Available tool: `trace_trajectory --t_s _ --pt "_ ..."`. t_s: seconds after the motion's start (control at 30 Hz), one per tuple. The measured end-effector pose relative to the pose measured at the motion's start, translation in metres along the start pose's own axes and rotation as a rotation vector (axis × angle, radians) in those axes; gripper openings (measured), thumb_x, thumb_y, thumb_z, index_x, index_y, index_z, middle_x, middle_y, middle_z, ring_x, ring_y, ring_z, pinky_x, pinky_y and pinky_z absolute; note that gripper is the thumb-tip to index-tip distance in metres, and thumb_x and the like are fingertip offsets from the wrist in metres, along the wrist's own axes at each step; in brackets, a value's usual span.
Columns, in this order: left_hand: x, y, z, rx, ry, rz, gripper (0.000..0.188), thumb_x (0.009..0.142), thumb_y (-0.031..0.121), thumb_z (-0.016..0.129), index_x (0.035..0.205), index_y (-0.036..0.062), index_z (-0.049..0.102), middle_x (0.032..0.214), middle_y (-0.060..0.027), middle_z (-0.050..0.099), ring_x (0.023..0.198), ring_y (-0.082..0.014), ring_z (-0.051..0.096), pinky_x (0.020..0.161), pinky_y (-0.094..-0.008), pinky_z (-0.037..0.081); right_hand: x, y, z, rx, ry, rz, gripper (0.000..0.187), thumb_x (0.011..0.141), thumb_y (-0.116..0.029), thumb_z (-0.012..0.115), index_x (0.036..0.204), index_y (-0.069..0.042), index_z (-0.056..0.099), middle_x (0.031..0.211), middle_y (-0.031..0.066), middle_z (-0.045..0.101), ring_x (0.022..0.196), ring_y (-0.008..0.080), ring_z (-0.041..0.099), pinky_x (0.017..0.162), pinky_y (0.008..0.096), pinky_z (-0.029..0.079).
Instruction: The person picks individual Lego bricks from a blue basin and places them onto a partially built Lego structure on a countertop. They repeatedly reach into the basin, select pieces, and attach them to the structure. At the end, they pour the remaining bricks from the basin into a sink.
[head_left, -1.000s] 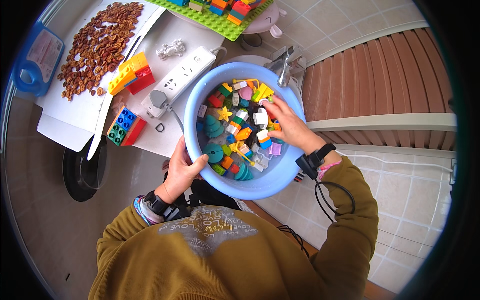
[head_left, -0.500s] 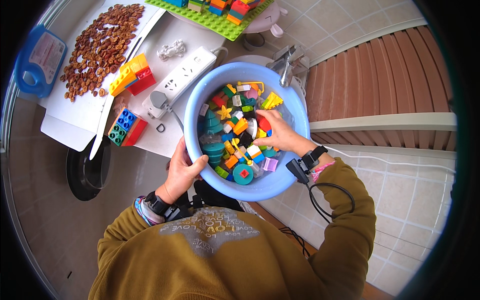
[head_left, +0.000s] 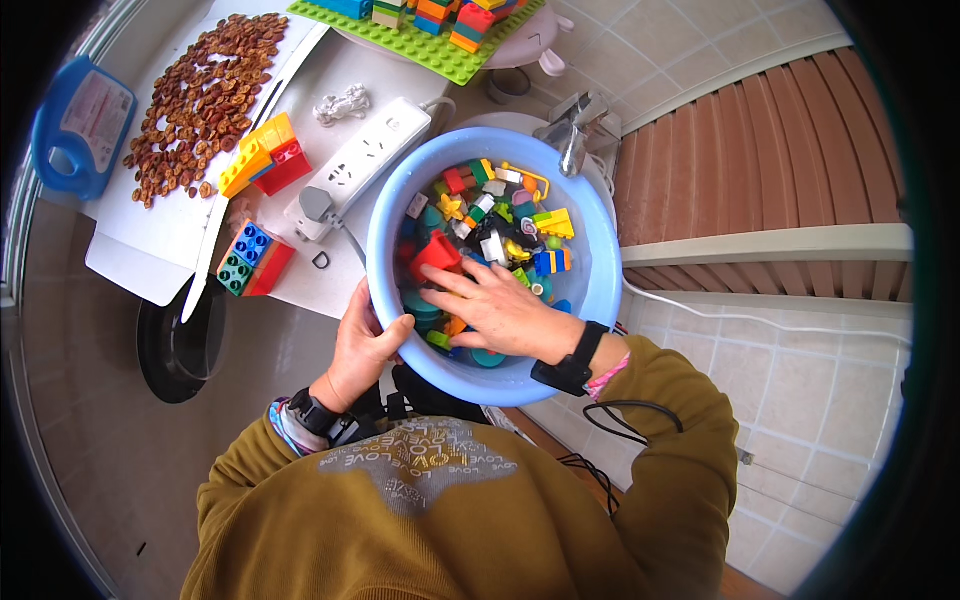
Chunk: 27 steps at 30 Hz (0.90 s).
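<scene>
1. Nearest, an olive sweatshirt (head_left: 430,540) with a pale printed patch; its sleeves reach forward.
2. The left hand (head_left: 362,345) grips the near-left rim of a light blue basin (head_left: 601,265), thumb over the edge.
3. The right hand (head_left: 500,315) is inside the basin, open, palm down, fingers spread over mixed toy building bricks (head_left: 553,223); its fingertips meet a red brick (head_left: 437,256), and what lies beneath the palm is hidden.
4. Left of the basin, a black pan (head_left: 165,350) sits below table level; on the table are a blue-green-and-red brick stack (head_left: 255,258), a white power strip (head_left: 368,157) and a yellow-and-red brick stack (head_left: 265,155).
5. Farther, dried fruit slices (head_left: 205,110) cover a white board (head_left: 130,262) beside a blue jug (head_left: 88,120).
6. Beyond the basin, a metal faucet (head_left: 574,145) and a green baseplate (head_left: 455,63) bearing brick builds.
</scene>
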<state>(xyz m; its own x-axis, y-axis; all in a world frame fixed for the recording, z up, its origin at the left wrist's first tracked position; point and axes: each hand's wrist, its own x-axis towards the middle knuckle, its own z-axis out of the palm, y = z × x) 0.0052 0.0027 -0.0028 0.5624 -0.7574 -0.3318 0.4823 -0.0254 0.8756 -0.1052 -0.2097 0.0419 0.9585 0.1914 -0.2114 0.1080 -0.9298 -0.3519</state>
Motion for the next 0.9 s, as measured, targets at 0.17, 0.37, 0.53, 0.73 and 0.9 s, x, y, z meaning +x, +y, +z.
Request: trace_trajectory --t_s 0.17,0.37,0.53,0.73,0.9 --pt "0.0 0.003 0.001 0.012 0.008 -0.017 0.074 0.091 0.016 0.071 0.151 0.0059 0.029 0.105 -0.0059 0.059 0.07 -0.011 0.063 0.05 -0.0215 0.051 -0.028 0.032 -0.004 0.021 -0.035 0.108 0.051 0.078 -0.01 0.077 0.125 -0.013 0.058 0.155 0.0071 0.041 0.13 0.0337 0.05 0.093 0.0436 0.055" --pt "0.001 0.005 0.0 0.025 -0.004 -0.028 0.075 0.091 0.018 0.072 0.151 0.006 0.029 0.106 -0.0064 0.06 0.071 -0.0112 0.064 0.05 -0.021 0.051 -0.067 0.069 -0.014 0.164 0.167 0.228 0.058 0.077 -0.006 0.079 0.13 -0.01 0.056 0.142 0.0114 0.053 0.126 0.0361 0.052 0.104 0.0427 0.046" --pt "0.001 0.006 0.001 0.023 -0.022 -0.011 0.074 0.091 0.018 0.071 0.151 0.0063 0.029 0.106 -0.0061 0.06 0.072 -0.0106 0.063 0.051 -0.0212 0.051 -0.094 0.079 -0.011 0.194 0.001 0.54 0.078 0.077 -0.023 0.084 0.141 -0.003 0.044 0.133 0.024 0.053 0.12 0.0424 0.054 0.1 0.0441 0.047" --pt "0.002 0.007 0.001 0.002 -0.035 -0.016 0.074 0.091 0.017 0.072 0.151 0.0059 0.029 0.108 -0.0068 0.06 0.072 -0.0106 0.064 0.051 -0.0216 0.051 -0.087 0.072 0.028 0.386 -0.147 0.528 0.106 0.076 -0.044 0.085 0.151 0.003 0.026 0.126 0.0382 0.049 0.118 0.0501 0.054 0.102 0.0447 0.047" --pt "0.001 0.003 0.001 0.013 -0.004 -0.014 0.073 0.091 0.016 0.071 0.15 0.0067 0.029 0.107 -0.0069 0.061 0.071 -0.0111 0.064 0.049 -0.022 0.05 -0.064 0.062 0.032 0.591 -0.222 0.451 0.102 0.076 -0.037 0.085 0.148 0.006 0.027 0.124 0.0322 0.054 0.119 0.045 0.056 0.102 0.0427 0.047"
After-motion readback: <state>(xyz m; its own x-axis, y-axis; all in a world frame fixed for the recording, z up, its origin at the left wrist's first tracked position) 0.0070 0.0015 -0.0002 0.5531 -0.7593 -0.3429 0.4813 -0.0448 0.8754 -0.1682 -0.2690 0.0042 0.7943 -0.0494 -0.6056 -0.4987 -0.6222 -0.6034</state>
